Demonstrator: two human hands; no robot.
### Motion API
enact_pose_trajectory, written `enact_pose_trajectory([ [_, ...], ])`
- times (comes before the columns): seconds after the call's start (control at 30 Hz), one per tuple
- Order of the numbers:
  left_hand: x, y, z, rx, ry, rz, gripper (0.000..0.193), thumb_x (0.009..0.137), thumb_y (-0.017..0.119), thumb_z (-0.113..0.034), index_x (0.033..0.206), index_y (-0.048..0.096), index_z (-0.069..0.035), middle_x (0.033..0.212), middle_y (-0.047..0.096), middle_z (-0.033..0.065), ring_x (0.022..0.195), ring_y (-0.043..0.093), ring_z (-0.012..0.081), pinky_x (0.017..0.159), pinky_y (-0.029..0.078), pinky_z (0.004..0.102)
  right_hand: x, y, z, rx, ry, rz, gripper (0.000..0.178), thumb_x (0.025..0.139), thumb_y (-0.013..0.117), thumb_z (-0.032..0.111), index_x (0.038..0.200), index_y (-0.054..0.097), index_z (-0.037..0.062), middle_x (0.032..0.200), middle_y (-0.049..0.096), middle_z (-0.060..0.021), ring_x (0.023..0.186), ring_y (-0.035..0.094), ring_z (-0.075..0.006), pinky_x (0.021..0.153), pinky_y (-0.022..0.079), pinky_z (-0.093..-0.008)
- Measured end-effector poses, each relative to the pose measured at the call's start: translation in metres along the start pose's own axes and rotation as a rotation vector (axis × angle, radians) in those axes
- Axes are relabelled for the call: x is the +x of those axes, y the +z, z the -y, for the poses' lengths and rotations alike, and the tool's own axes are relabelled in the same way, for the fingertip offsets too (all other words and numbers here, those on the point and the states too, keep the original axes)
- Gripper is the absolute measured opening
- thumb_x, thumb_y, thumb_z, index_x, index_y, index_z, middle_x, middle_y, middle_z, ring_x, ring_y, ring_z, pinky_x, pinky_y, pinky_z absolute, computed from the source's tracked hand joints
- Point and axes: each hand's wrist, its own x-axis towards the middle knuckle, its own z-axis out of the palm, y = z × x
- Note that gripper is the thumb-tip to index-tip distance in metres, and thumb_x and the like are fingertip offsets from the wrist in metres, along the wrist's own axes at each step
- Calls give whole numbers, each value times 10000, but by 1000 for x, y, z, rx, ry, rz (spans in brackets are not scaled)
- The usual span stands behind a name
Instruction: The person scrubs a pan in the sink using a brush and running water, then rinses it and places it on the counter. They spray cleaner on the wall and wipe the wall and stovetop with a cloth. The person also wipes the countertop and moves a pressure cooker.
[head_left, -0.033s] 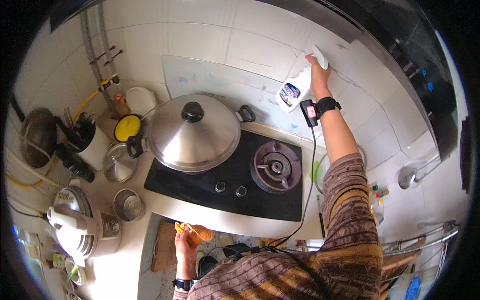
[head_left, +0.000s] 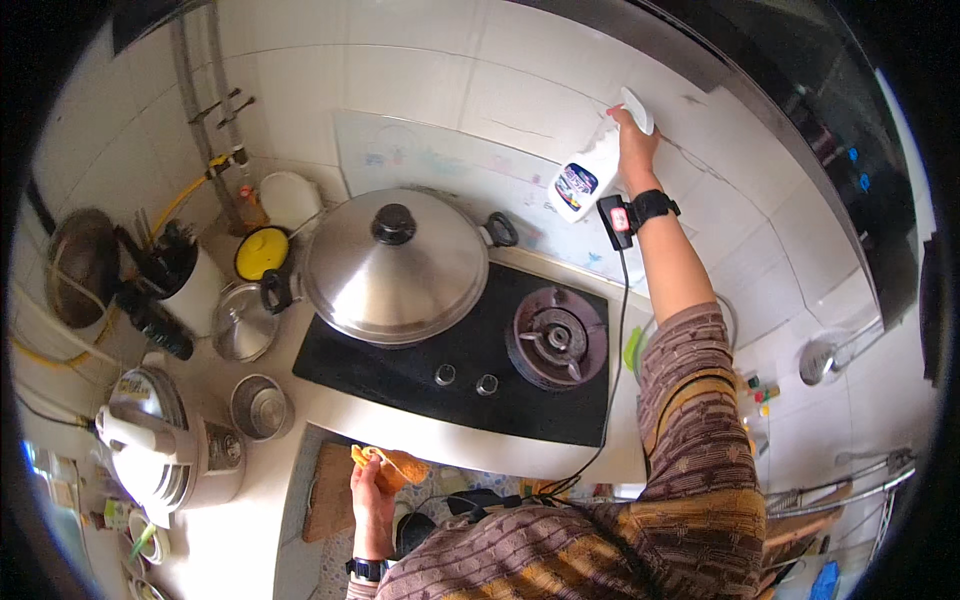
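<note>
My right hand (head_left: 637, 150) is raised at the tiled wall, wrapped round the neck of a white spray bottle (head_left: 585, 182) with a dark label. The bottle is tilted, its base toward the lower left and its trigger head up beside my fingers. Low in front of the counter, my left hand (head_left: 373, 500) is closed on an orange cloth (head_left: 405, 466). Between the hands is a black gas hob (head_left: 450, 400). A large lidded steel wok (head_left: 390, 285) covers its left burner, and the right burner (head_left: 557, 338) is bare.
On the left counter stand a steel cup (head_left: 260, 407), a rice cooker (head_left: 170, 450), a small lidded pot (head_left: 245, 322) and a yellow lid (head_left: 262, 252). A range hood (head_left: 700, 60) overhangs the upper right. A ladle (head_left: 820, 360) hangs at the right wall.
The view has shifted slightly, so the wok and hob appear a little farther right. Both hands keep their grips; the spray bottle sits nearly in the same place.
</note>
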Motion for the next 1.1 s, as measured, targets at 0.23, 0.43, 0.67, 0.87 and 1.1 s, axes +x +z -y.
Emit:
enact_pose_trajectory([
  [0.23,-14,-33,-3,-48,92,-139,186,861,564,-108,1042,534,-73,962,585,20,872,583,142,763,491,295,-52,149,55,-214,-29,176,460,627,633,371,900,655,1,934,644,-203,925,594,-360,827,452,-406],
  [0.43,-26,-49,-3,-108,196,-203,131,858,543,-110,986,521,-92,875,584,-3,812,599,145,746,516,333,-72,230,103,-238,-62,332,447,673,604,357,975,648,31,989,638,-187,935,595,-356,851,451,-410],
  [0.67,-36,-48,-7,-118,241,-193,114,857,549,-114,964,535,-77,867,585,2,791,592,138,733,501,302,-75,279,113,19,-77,499,513,653,642,343,1048,612,18,994,637,-192,914,611,-335,825,468,-377],
  [0.87,-37,-39,-15,-132,207,-117,123,866,557,-107,985,538,-88,883,583,-13,798,578,122,741,484,279,-77,239,78,-212,0,503,434,612,703,285,939,632,10,858,644,-114,769,616,-245,689,489,-349],
  [1.1,-35,-44,-22,-91,178,-79,164,865,560,-101,1025,528,-83,931,576,-10,848,576,123,766,484,278,-71,92,17,-325,183,436,408,606,682,232,927,629,-14,795,639,-118,696,614,-234,637,488,-330],
])
